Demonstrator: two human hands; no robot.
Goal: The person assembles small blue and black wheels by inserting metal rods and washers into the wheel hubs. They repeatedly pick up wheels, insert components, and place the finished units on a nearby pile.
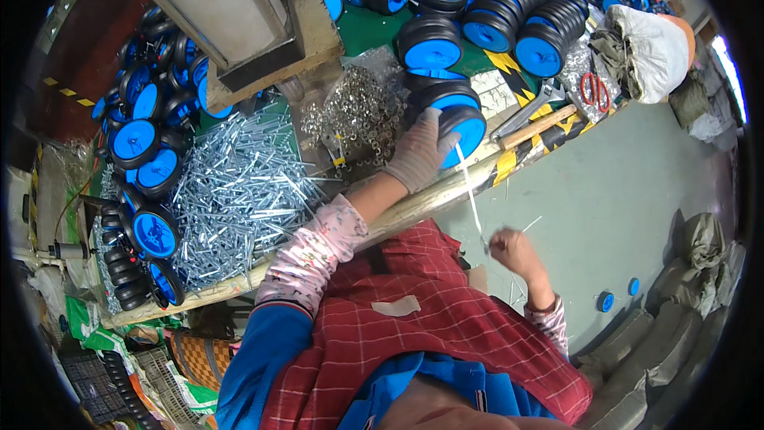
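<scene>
- Clearly, the gloved left hand [420, 150] clamps its fingers on a blue-hubbed wheel [469, 129] at the bench [430, 204] edge.
- A white strip [470, 191] runs from it toward the blurred right hand [515, 252].
- Right fingers curl together; whether they pinch the strip, I cannot tell.

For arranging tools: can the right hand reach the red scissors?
Probably yes: the red scissors lie uncovered, and the way looks free, though the right hand seems busy with the white strip.

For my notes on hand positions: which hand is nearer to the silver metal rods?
Left. The left hand, holding a wheel, is right of the silver metal rods; the right hand is farther right, beyond the table edge.
</scene>
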